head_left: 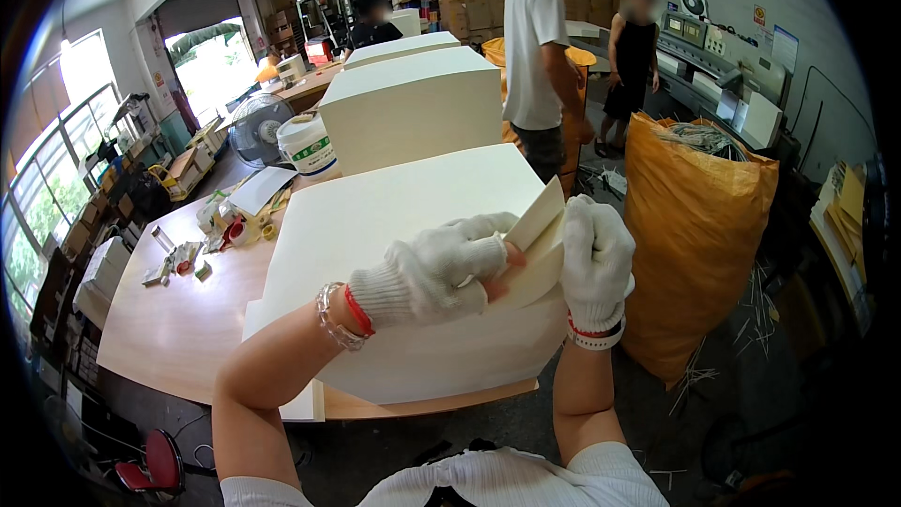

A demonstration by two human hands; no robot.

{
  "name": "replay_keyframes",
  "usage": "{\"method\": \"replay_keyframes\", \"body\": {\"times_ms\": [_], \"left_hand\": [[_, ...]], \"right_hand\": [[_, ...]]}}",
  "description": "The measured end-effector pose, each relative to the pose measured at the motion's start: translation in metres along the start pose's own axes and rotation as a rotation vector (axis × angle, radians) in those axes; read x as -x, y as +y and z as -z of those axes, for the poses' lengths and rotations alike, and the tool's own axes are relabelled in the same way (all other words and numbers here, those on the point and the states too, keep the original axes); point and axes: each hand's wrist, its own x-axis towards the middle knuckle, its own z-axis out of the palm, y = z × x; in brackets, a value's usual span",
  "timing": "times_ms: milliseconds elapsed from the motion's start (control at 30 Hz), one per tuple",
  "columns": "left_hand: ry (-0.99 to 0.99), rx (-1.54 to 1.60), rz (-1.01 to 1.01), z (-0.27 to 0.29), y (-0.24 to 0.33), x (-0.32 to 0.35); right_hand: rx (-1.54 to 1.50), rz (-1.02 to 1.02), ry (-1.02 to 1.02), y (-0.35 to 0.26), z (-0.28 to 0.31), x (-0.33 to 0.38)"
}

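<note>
A tall stack of large cream-white paper sheets (pixel 394 216) lies on the table before me. Its right-hand corner is bent up into a curled bundle of sheets (pixel 533 277). Closed around the raised edge of that bundle is my right hand (pixel 598 249), in a white knitted glove. My left hand (pixel 436 265), gloved with bare fingertips, reaches across the stack, its fingers apart against the curled sheets. Those fingertips are slightly smeared by motion. How many sheets are lifted cannot be made out.
Behind stand more paper stacks (pixel 413 108) and a white bucket (pixel 308 145). Tape rolls and small items (pixel 239 230) lie on the wooden table (pixel 160 319). A large orange sack (pixel 690 244) of paper strips stands at right. A person in white (pixel 535 47) stands near; two others are farther back.
</note>
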Motion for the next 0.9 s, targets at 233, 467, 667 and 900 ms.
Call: {"method": "replay_keyframes", "body": {"times_ms": [233, 467, 667, 900], "left_hand": [[0.117, -0.005, -0.070, -0.002, -0.005, 0.002], [-0.068, -0.052, 0.038, 0.001, 0.001, -0.002], [0.036, 0.061, 0.018, -0.003, -0.010, 0.003], [0.050, -0.099, -0.024, -0.001, -0.004, 0.001]], "right_hand": [[-0.041, 0.032, 0.032, -0.004, -0.002, 0.000], [-0.021, 0.036, 0.016, -0.003, -0.001, 0.000], [-0.007, 0.037, 0.054, -0.001, -0.004, 0.001], [-0.054, -0.005, -0.009, -0.005, 0.002, 0.001]]}}
